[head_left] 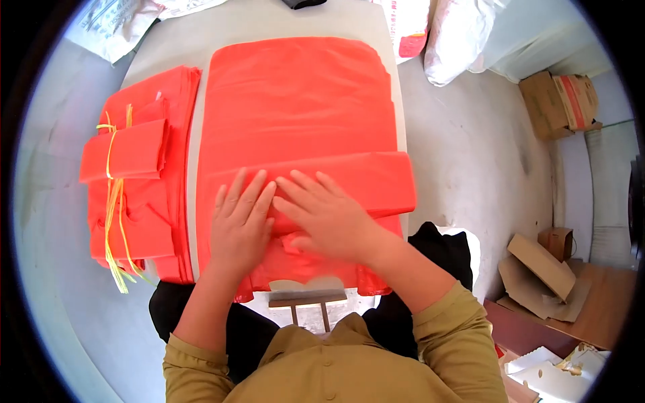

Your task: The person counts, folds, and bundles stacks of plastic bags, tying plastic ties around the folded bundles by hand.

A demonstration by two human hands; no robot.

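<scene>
A broad stack of red plastic bags lies flat before me. Across its near part runs a folded red plastic bag bundle, its right end jutting slightly past the stack. My left hand rests palm down on the red plastic, fingers stretched out. Beside it, my right hand also lies flat with its fingers spread over the fold. Neither hand grips anything. Crumpled red plastic hangs at the table's near edge, partly under my hands.
On the left sits another pile of red bags, topped by a folded bundle and yellow ties. The table is pale. White sacks stand at the back right. Cardboard boxes lie on the right.
</scene>
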